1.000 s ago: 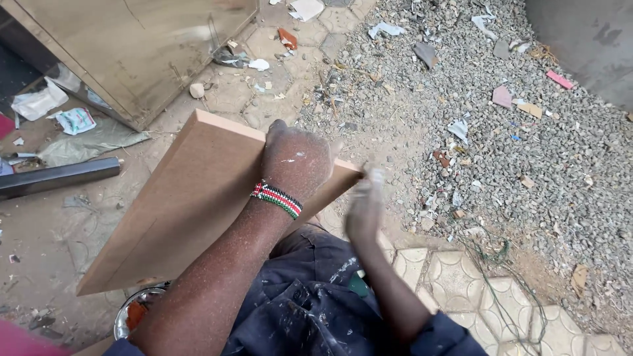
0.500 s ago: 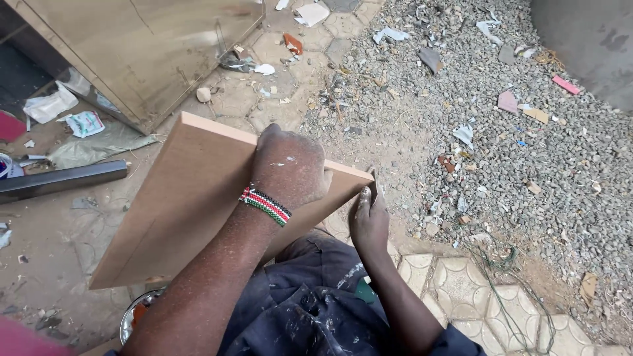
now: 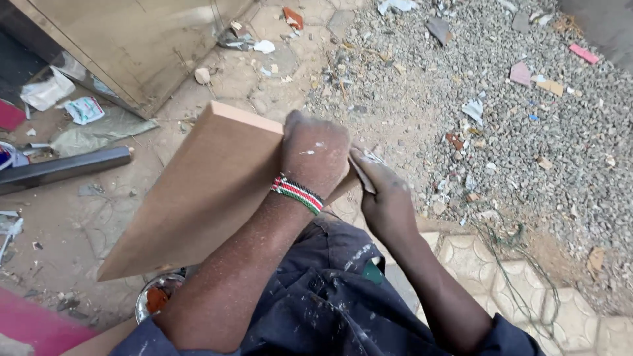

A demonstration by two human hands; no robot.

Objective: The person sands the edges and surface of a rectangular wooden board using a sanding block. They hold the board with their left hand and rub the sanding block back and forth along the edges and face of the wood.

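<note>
1. Left hand (image 3: 315,155) grips the far edge of the brown board (image 3: 204,191), which I see tilted over my lap.
2. Right hand (image 3: 386,198) pinches a small sandpaper scrap (image 3: 364,170) against the board's right edge.
3. Gravel (image 3: 501,99) lies beyond.

The ground is bare packed dirt (image 3: 59,231) on the left and loose grey gravel (image 3: 527,151) on the right, strewn with scraps of paper, plastic and small stones in flat daylight. A tan cabinet (image 3: 132,46) stands at the top left, with a dark metal bar (image 3: 62,168) lying on the dirt beside it. Patterned paving tiles (image 3: 488,264) run along the lower right, crossed by a thin green wire (image 3: 514,277).
</note>
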